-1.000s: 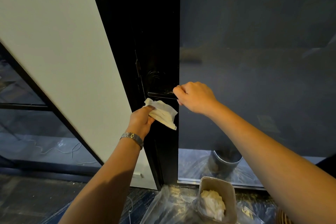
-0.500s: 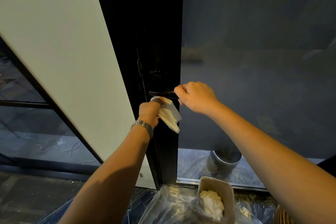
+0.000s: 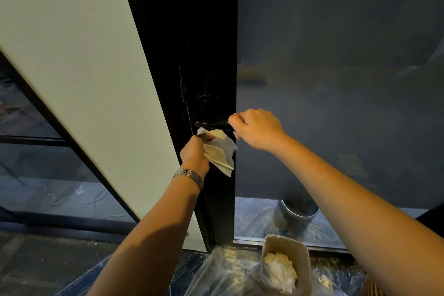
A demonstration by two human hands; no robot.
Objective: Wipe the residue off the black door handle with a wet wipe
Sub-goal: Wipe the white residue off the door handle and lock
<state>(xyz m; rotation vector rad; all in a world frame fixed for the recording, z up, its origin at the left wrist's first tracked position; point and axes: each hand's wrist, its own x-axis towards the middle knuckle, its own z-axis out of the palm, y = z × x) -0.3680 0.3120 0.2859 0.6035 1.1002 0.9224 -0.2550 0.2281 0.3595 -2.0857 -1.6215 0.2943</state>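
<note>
Door handle (image 3: 209, 124) is gripped at three o'clock by the right hand (image 3: 259, 130), fingers curled. Left hand (image 3: 195, 154) fingers pinch the wet wipe (image 3: 223, 151) at six o'clock.

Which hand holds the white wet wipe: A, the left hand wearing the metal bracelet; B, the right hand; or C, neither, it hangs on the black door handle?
A: the left hand grips the white wet wipe just below the black door handle, whose end the right hand holds.
</note>
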